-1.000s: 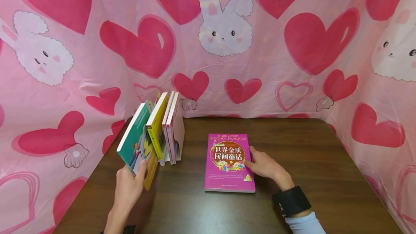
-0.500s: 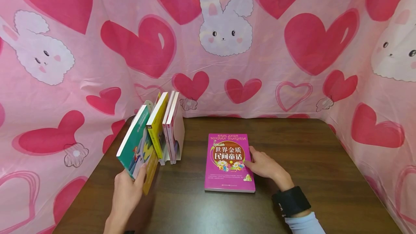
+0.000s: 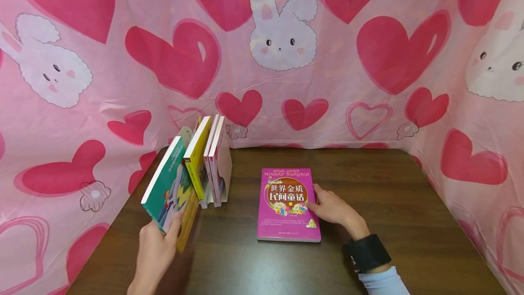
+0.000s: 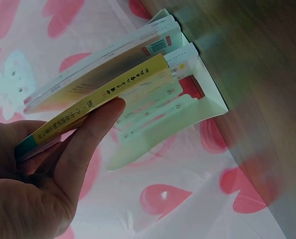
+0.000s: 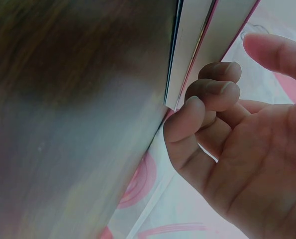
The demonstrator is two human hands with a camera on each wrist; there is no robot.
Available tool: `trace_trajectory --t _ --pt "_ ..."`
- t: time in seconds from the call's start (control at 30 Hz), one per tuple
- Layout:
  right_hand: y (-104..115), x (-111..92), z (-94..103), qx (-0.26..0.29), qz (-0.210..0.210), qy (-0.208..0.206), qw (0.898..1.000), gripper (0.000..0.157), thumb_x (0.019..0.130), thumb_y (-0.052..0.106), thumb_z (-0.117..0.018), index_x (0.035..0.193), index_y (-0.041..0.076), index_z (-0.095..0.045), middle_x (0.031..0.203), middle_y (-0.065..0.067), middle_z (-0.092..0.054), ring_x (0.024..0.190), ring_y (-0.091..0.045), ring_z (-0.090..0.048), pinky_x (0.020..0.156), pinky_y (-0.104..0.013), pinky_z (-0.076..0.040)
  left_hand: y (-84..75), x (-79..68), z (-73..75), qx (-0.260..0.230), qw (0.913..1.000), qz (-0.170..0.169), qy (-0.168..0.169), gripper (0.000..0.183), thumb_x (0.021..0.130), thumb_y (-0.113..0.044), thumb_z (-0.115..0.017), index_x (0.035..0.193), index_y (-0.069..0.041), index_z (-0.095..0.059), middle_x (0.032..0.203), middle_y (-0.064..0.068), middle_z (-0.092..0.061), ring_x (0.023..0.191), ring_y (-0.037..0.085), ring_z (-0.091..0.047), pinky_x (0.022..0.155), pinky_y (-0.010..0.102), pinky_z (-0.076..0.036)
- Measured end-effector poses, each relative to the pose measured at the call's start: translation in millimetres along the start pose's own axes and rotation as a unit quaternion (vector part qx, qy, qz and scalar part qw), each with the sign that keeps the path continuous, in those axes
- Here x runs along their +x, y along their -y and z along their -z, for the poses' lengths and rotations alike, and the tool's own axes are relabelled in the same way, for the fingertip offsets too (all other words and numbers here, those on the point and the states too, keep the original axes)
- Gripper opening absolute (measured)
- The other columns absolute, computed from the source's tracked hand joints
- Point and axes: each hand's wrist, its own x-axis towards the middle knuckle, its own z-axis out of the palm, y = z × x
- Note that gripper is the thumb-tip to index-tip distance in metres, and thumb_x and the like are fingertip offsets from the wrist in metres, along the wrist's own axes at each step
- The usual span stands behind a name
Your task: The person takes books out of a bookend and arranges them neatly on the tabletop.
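In the head view, my left hand [image 3: 157,245] grips a teal-and-yellow picture book [image 3: 169,195] by its near end, thumb on the cover. The book stands tilted at the left of a pale bookend [image 4: 207,89]. A yellow book [image 3: 198,163] and two thin pink books [image 3: 217,163] stand upright in that bookend. My right hand [image 3: 333,206] touches the right edge of a purple storybook [image 3: 286,229] lying flat, its fingers loosely bent. Page edges [image 5: 187,59] in the right wrist view show another book beneath the purple one.
A dark brown wooden table [image 3: 368,172] carries everything. Pink cloth [image 3: 286,85] printed with hearts and rabbits hangs behind it and along both sides. A black band [image 3: 367,253] circles my right wrist.
My left hand has drawn the teal-and-yellow book slightly toward me and to the left, away from the yellow book. My right hand and the purple storybook stay put.
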Motion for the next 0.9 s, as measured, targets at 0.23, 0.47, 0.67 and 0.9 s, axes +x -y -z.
trace_trajectory --t 0.23,0.47,0.67,0.9 --pt "1 -2 0.7 0.001 -0.003 -0.001 1.0 0.087 0.099 0.033 -0.074 0.16 -0.009 -0.028 0.117 -0.009 -0.066 0.097 -0.02 -0.064 0.093 -0.048 -0.056 -2.4 -6.3 4.1 0.007 0.9998 0.019 0.009 0.048 0.108 -0.016 -0.061 0.149 0.006 -0.049 0.14 0.033 -0.059 0.122 0.053 -0.061 0.092 0.062 -0.05" --pt "2 -1 -0.1 0.0 -0.001 0.003 1.0 0.087 0.1 0.032 -0.073 0.159 -0.011 -0.027 0.118 -0.011 -0.066 0.098 -0.021 -0.063 0.092 -0.049 -0.056 -5.9 -12.0 5.1 0.016 0.9998 0.011 -0.003 0.048 0.107 -0.013 -0.063 0.149 0.005 -0.05 0.139 0.032 -0.06 0.122 0.052 -0.062 0.092 0.061 -0.05" --pt "2 0 -0.4 -0.005 -0.003 0.002 1.0 0.086 0.1 0.031 -0.073 0.159 -0.011 -0.028 0.118 -0.011 -0.066 0.099 -0.021 -0.062 0.092 -0.05 -0.055 -7.6 -19.7 6.9 0.021 0.9996 -0.009 -0.018 0.046 0.105 -0.01 -0.065 0.146 0.006 -0.053 0.135 0.033 -0.063 0.118 0.052 -0.064 0.091 0.061 -0.049" --pt "2 0 -0.1 -0.007 -0.002 0.003 1.0 0.086 0.1 0.031 -0.073 0.159 -0.012 -0.027 0.113 -0.01 -0.066 0.096 -0.02 -0.062 0.088 -0.046 -0.056 -10.4 -24.2 10.3 0.023 0.9996 -0.005 -0.016 0.047 0.105 -0.011 -0.066 0.147 0.004 -0.052 0.136 0.031 -0.063 0.119 0.051 -0.064 0.092 0.06 -0.049"
